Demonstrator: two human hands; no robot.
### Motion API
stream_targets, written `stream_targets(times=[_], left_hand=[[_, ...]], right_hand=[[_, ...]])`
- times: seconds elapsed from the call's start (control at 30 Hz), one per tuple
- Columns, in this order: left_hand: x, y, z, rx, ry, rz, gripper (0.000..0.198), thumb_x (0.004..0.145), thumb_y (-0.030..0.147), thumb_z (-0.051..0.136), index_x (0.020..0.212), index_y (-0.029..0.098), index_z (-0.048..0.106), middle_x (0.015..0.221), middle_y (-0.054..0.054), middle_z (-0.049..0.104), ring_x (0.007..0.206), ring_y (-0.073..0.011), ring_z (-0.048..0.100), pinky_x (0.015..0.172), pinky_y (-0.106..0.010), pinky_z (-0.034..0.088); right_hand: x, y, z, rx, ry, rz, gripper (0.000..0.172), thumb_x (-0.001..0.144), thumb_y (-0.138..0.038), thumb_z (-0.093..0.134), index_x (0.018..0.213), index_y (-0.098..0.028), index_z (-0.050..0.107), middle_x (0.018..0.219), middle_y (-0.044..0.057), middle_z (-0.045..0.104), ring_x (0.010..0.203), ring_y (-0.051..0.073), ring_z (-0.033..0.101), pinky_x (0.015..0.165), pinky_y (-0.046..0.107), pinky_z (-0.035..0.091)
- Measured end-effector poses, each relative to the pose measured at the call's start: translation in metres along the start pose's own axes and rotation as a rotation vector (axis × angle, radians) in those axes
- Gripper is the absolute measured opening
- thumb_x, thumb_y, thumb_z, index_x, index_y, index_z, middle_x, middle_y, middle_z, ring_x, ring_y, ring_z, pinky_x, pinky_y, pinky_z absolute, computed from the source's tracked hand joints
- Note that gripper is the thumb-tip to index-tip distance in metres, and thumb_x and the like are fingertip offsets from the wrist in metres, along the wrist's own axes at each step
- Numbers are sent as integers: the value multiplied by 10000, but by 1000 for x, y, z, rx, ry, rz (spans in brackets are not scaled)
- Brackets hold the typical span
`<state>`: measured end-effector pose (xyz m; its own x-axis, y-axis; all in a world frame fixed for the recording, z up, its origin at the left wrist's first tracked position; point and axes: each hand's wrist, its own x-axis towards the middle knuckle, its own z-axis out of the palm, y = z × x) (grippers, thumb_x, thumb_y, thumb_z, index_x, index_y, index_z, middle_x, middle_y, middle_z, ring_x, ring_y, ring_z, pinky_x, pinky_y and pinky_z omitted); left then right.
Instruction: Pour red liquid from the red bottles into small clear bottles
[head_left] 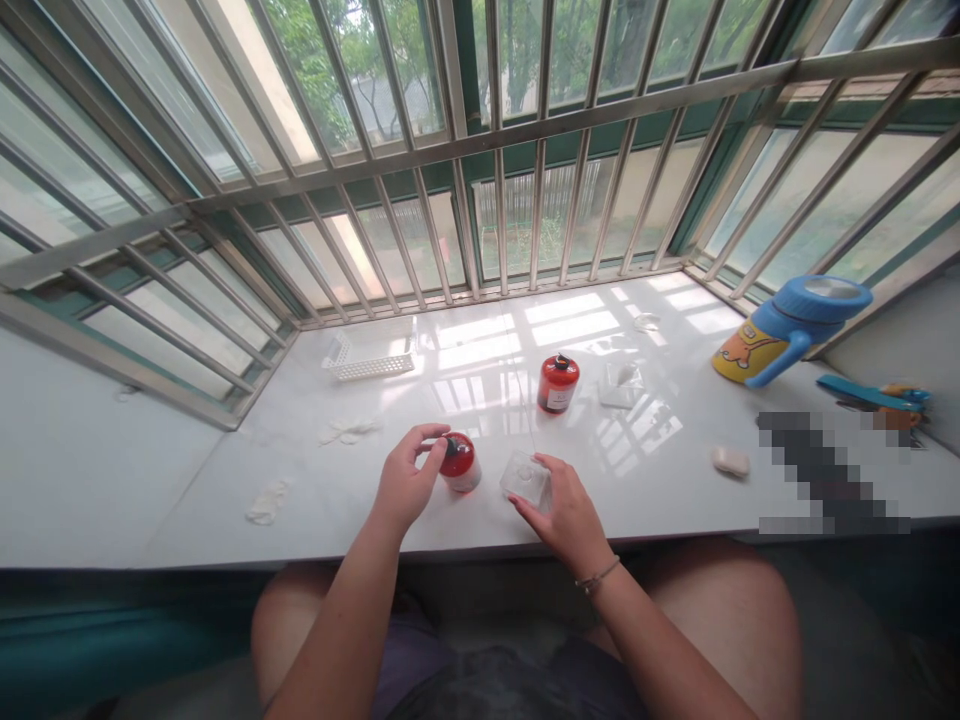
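Observation:
A red bottle [461,468] with a black cap and a pale label stands near the front edge of the white counter. My left hand [409,475] has its thumb and fingers closed around the black cap at its top. To the right, my right hand [564,505] grips a clear plastic piece [525,478], squarish with a round shape in its middle, between thumb and fingers. A second red bottle [559,385], also black-capped and labelled, stands farther back. Beside it lies another clear plastic piece [621,385].
A white perforated basket [371,365] sits at the back left. Whitish crumpled pieces [349,430] lie on the left. On the right are a blue and yellow flask [780,335], a small pale case [730,461] and a blue strap [862,390]. Metal bars [517,140] border the counter.

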<state>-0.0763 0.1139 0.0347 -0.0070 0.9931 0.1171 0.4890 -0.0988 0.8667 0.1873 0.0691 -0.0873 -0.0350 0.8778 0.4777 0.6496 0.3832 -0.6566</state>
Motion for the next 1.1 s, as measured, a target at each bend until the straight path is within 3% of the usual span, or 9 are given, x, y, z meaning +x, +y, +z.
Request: stream_targets(times=[0.13,0.3,0.47,0.87,1.1], left_hand=[[3,2,5,27,65,107,286,1017,445,626,1203,256,732,1238,-69,768,1160,-261,726,1030,-441,593],[5,1,8,116,92,300,215,1045,415,603,1039,243,733,1115,-66,776,1086,-241,725,1000,-407,585],[1,-5,7,199,101,453,197,990,419,716,1094,252,732,1076,-67,778,1045,-249,724,943,-405,591],[1,-7,13,247,199,475,148,956,397,771,1027,267,774,1003,-46,803,964,-248,743,911,-418,596],[-4,-12,23,106,213,460,167,995,346,720,1128,261,776,1125,-75,787,1098,-254,735,999,-448,602]], right_hand=[[0,0,0,-1,4,0,655,963,-541,735,1476,-211,497,1323,173,657,1220,361,654,1056,578,581],[0,1,0,-7,1,5,654,964,-547,733,1471,-206,497,1322,173,656,1221,356,652,1060,570,580],[0,0,0,2,-4,5,647,965,-537,737,1466,-211,490,1326,168,652,1229,352,647,1066,564,578],[0,1,0,1,-1,6,645,965,-545,736,1460,-208,495,1325,171,653,1227,356,650,1068,575,572],[0,1,1,5,10,6,662,959,-576,730,1459,-203,508,1317,176,665,1216,364,659,1055,578,579]])
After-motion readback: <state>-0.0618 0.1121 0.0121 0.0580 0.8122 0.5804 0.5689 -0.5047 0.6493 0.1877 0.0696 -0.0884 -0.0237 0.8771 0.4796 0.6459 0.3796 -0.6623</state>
